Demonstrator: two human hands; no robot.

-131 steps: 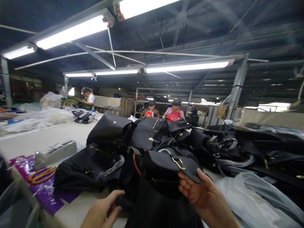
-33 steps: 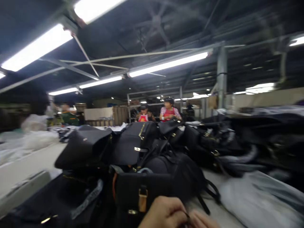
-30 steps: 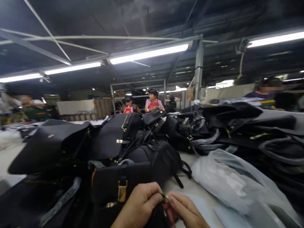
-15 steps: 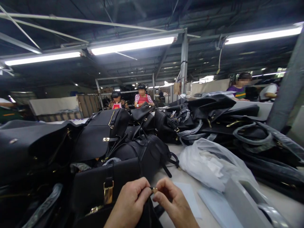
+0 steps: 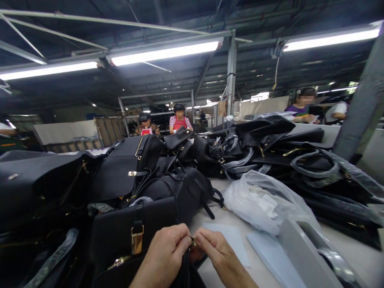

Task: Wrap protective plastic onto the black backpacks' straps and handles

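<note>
Black and smooth like leather, the front bag lies on the bench just before the person, and its gold buckle faces towards them. Close at the right side of this front bag, the left hand has thumb and fingers pinched on a small metal piece. From the other side, the right hand also has its fingertips closed on the same piece, so the piece is between the two hands, partly hidden. Probably one hand keeps it steady while the other works on it; it is so little that only fingertips can hold it well. Below the hands hangs dark material, but I cannot tell whether it belongs to the front bag.

Behind the front bag, a backpack rests with its straps towards the right. Further right of the front bag are a clear plastic bag, pale blue sheets and a grey holder, perhaps put there to be within easy reach. Far behind the front bag sits a person in a red apron.
</note>
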